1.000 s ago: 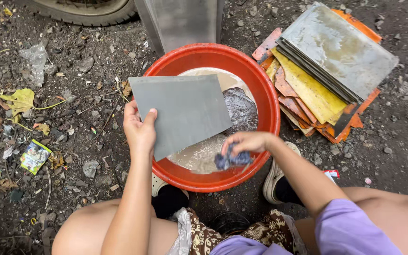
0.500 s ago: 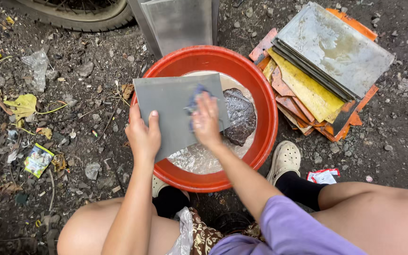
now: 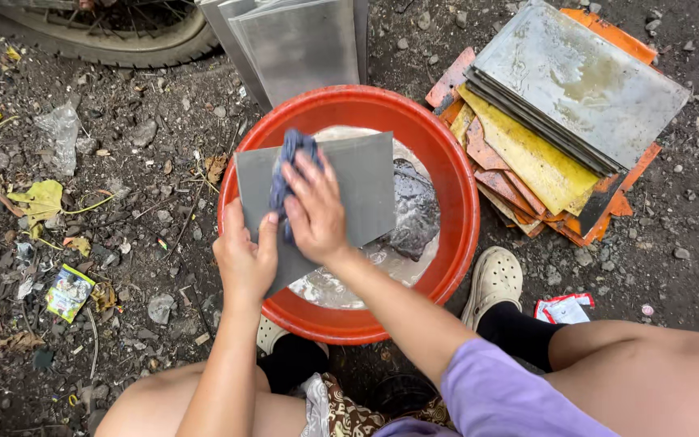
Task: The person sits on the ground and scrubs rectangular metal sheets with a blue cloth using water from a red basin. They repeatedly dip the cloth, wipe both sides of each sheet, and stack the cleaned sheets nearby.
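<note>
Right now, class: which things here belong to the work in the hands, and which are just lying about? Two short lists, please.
In use:
left hand holding the grey metal sheet
right hand pressing the blue cloth
red basin of water
stack of sheets

Lying about:
yellow leaf
snack wrapper
tyre

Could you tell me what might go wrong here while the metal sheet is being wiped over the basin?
The left hand grips the gray sheet only at its bare edge, so it could cut or slip. The right hand pressing the cloth may tip the sheet into the red basin, splashing water.
</note>
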